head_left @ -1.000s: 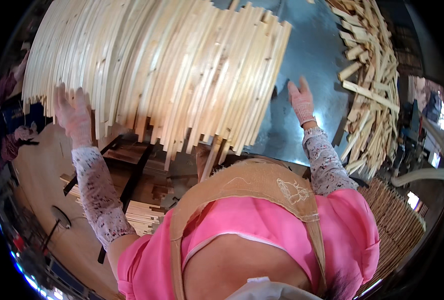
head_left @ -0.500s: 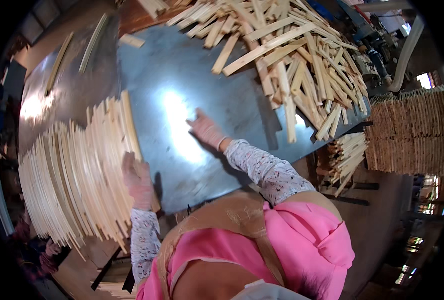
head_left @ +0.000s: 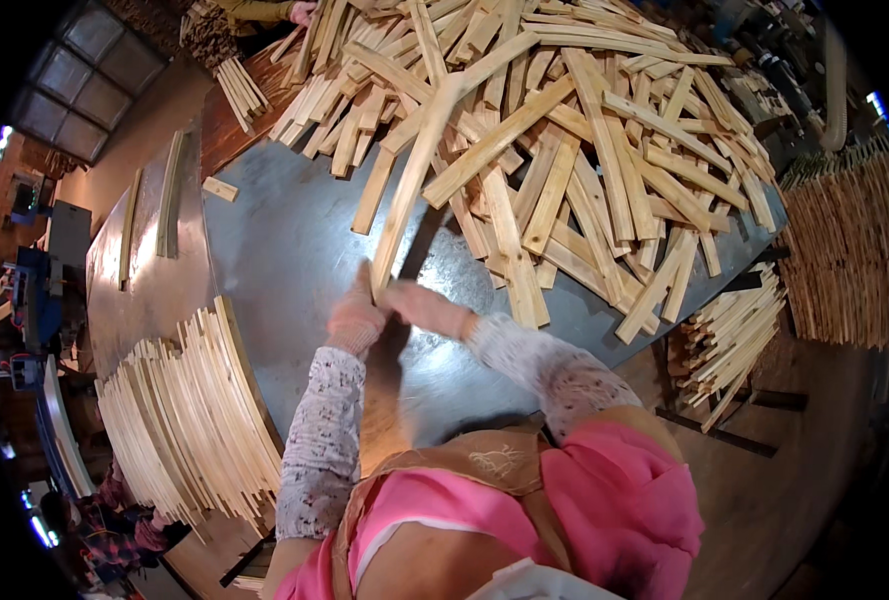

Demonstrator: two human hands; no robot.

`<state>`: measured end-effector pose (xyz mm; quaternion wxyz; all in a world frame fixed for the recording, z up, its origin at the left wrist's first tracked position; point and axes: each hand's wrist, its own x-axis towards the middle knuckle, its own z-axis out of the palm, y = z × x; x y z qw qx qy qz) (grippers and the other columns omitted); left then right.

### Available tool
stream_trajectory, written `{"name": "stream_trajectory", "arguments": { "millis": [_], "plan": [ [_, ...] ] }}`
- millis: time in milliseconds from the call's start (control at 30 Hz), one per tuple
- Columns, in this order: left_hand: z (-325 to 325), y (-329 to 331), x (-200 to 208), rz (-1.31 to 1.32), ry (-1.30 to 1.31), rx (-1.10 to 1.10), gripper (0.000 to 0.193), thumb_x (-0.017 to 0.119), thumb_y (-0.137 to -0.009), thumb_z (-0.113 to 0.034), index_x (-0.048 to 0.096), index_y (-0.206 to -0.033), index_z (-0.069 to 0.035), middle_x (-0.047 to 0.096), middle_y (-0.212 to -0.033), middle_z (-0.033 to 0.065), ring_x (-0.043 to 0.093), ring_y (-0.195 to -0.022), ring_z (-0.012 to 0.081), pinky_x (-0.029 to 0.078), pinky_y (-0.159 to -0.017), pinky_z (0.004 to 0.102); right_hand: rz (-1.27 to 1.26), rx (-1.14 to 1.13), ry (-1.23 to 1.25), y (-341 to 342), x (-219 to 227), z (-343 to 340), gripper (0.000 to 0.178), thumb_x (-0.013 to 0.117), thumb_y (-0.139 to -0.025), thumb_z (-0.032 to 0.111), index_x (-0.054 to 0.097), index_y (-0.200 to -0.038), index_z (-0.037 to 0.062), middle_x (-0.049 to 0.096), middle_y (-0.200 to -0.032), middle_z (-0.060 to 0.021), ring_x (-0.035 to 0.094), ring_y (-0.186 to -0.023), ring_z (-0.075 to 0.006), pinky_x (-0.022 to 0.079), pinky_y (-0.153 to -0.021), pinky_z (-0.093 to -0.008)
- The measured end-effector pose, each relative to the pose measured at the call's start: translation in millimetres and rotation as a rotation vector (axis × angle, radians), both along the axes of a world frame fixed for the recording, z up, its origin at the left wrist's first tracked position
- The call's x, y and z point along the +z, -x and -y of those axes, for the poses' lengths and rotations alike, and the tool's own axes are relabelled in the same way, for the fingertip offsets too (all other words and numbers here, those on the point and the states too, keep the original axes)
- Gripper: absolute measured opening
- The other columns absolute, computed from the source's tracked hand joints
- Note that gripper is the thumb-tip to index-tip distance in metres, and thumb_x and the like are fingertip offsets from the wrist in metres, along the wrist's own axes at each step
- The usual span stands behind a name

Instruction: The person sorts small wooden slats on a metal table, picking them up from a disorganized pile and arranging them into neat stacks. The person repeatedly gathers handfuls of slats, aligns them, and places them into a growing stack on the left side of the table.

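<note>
A long pale wooden slat (head_left: 416,175) slants from the big heap toward me, its near end between my hands. My left hand (head_left: 355,318), in a thin pale glove, closes at the left side of that end, one finger pointing up along the wood. From the other side my right hand (head_left: 426,307) grips the same end, its fingers partly blurred by motion. Both are above the grey metal tabletop (head_left: 294,215). Left of my left arm lies a row of slats (head_left: 189,410), packed closely side by side.
A heap of loose slats (head_left: 574,170) covers the table's far side. Two separate slats (head_left: 169,195) and a short offcut (head_left: 220,188) lie at the left. Stacked slats (head_left: 729,335) stand beyond the right edge. A co-worker's hand (head_left: 302,13) shows at the far end; another person (head_left: 124,525) is at lower left.
My hands have come together over the table, the left leaving the row and moving right. A slat from the heap is now between them. The view has shifted, showing more of the heap.
</note>
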<state>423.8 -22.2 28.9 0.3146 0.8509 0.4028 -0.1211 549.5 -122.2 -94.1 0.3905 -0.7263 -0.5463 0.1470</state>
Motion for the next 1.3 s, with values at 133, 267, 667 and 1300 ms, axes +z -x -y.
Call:
{"name": "stream_trajectory", "arguments": {
  "millis": [133, 267, 667, 1300],
  "plan": [
    [42, 26, -43, 0.251, 0.075, 0.095, 0.069, 0.075, -0.093, -0.022, 0.05, -0.155, -0.005, 0.073, -0.123, 0.0226, 0.072, -0.115, 0.036, 0.055, -0.101, 0.0411, -0.806, 0.098, -0.211, -61, 42, 65, 0.019, 0.064, -0.1, 0.014, 0.063, -0.116, 0.004, 0.07, -0.109, -0.0133, 0.069, -0.094, -0.0237, 0.06, -0.076, -0.0376],
    [67, 41, -46, 0.465, 0.204, 0.294, 0.071, 0.079, -0.093, -0.025, 0.051, -0.154, -0.002, 0.074, -0.122, 0.0159, 0.071, -0.109, 0.0244, 0.056, -0.099, 0.0364, -1.691, -0.466, -0.454, -156, 103, 23, 0.034, 0.061, -0.109, 0.03, 0.06, -0.123, -0.0005, 0.071, -0.106, -0.0125, 0.071, -0.092, -0.0248, 0.062, -0.081, -0.0395],
    [40, 68, -33, 0.29, 0.39, 0.602, 0.103, 0.079, -0.085, -0.008, 0.018, -0.168, -0.004, 0.07, -0.123, 0.0245, 0.072, -0.11, 0.0328, 0.059, -0.098, 0.0404, -0.274, 0.667, 0.656, 36, 84, 52, 0.054, 0.063, -0.096, 0.049, 0.067, -0.127, 0.0046, 0.074, -0.108, -0.0266, 0.073, -0.099, -0.0454, 0.058, -0.091, -0.0507],
    [31, 335, -76, -0.449, -0.695, 0.467, 0.086, 0.071, -0.098, -0.037, 0.032, -0.169, -0.011, 0.033, -0.172, 0.0234, 0.04, -0.153, 0.0425, 0.034, -0.127, 0.0458, 0.475, 0.186, 0.066, -100, 302, -23, 0.048, 0.082, -0.078, 0.049, 0.073, -0.112, 0.0163, 0.075, -0.095, -0.0112, 0.075, -0.094, -0.032, 0.059, -0.075, -0.0465]
  ]
}}
